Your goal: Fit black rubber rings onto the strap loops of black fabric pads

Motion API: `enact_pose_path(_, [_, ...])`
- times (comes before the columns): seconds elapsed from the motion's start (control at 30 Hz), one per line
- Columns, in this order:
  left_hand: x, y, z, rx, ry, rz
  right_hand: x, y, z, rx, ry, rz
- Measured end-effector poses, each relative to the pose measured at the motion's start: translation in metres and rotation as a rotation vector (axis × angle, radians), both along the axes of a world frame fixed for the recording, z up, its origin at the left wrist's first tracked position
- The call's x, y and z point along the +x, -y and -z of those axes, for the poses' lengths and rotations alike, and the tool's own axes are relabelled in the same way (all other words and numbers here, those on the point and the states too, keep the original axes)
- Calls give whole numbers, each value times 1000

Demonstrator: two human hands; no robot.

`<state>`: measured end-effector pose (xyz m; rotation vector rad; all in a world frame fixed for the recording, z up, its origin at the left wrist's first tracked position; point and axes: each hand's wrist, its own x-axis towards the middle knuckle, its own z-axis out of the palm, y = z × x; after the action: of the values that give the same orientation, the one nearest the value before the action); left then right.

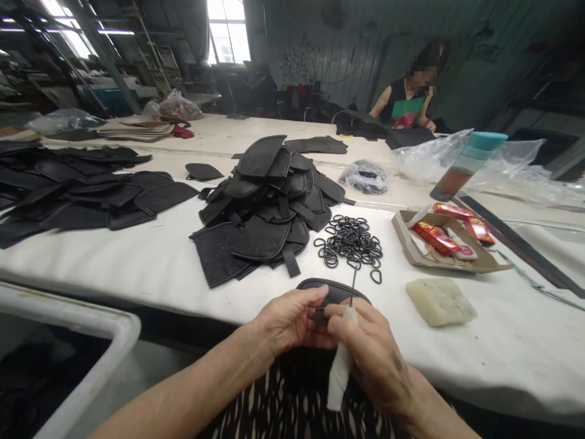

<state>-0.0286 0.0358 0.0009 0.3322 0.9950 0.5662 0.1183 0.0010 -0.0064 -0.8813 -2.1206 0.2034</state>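
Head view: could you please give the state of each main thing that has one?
Black piece, held, partly hidden
White-handled tool, held, metal shaft exposed
Left hand, closed on that piece
Right hand, gripping that tool
Middle pile, uneven, overlapping
Black rings, loose, heaped
Cardboard tray, open, holding red packets
Bottle, partly filled
Yellowish block, lying flat
White bin, open, dark contents

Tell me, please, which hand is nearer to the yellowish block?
Right. The right hand is left of the yellowish block, not touching it; the left hand is farther left.
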Motion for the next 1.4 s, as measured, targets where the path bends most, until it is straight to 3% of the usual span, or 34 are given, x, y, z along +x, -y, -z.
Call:
enact_pose_path(0.13, [7, 10, 3, 81, -54, -73, -4, 12, -3, 286, 156, -127])
enact_pose_path(0.27, [12, 17, -3, 217, -67, -189, -1, 13, -3, 299, 115, -126])
enact_pose_path(0.4, [15, 20, -5, 304, -71, -243, 2, 11, 7, 45, -105, -44])
enact_pose_path(0.5, [19, 23, 0, 358, -43, -304, -1, 12, 13, -195, -305, 122])
enact_pose_path(0.63, [23, 28, 7, 417, 1, -321, -9, 13, 8, -404, -398, 340])
enact_pose_path(0.83, [26, 39, 8, 392, 8, -394, -11, 13, 4, -673, -489, 408])
enact_pose_path(1.1, [28, 51, 13, 508, -96, -394, -12, 15, 6, -792, -634, 394])
enact_pose_path(1.4, [32, 53, 19, 557, -183, -398, -12, 17, 6, -806, -619, 393])
